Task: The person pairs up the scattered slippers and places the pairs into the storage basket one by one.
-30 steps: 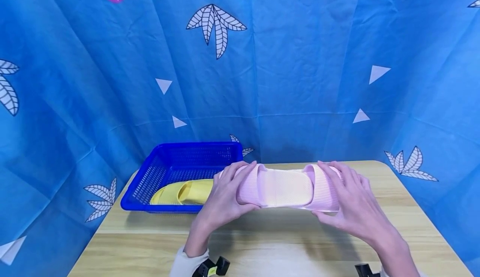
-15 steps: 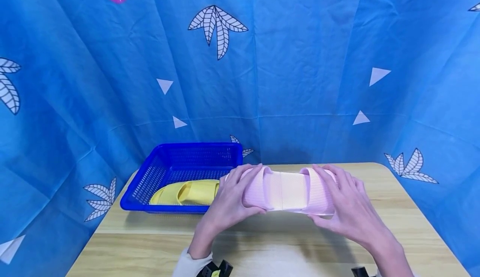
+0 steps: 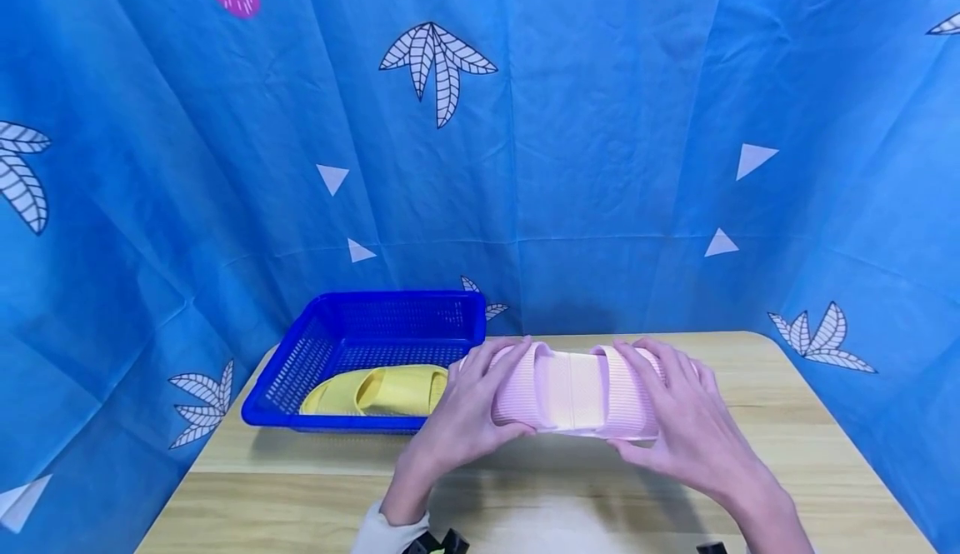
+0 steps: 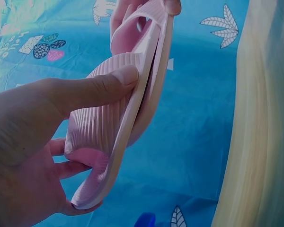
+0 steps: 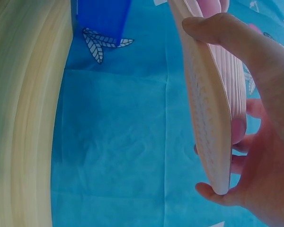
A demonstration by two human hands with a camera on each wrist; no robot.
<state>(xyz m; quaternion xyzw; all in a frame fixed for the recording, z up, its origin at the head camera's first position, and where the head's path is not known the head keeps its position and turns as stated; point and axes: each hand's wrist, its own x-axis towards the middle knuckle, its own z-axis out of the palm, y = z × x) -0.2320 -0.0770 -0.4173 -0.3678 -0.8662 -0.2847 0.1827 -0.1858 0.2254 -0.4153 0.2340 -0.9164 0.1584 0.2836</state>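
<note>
Two pink slippers with ribbed straps are held level above the table, overlapping with their toe ends facing outward. My left hand (image 3: 465, 421) grips the left slipper (image 3: 519, 391) at its strap, thumb along the near side and fingers over the far side. The right slipper (image 3: 628, 391) is gripped the same way by my right hand (image 3: 690, 425). Between the straps a short stretch of insole shows. In the left wrist view the sole of one slipper lies against the other, and the left thumb (image 4: 125, 75) presses on the strap edge.
A blue perforated basket (image 3: 405, 296) stands at the back left of the wooden table (image 3: 285, 504). Inside it lies a yellow slipper (image 3: 405, 387), partly hidden by my left hand. A blue patterned curtain (image 3: 600, 162) hangs behind and at both sides.
Both hands have come closer together, sliding the pink slippers further over each other, so less insole shows between the straps. More of the yellow slipper is visible.
</note>
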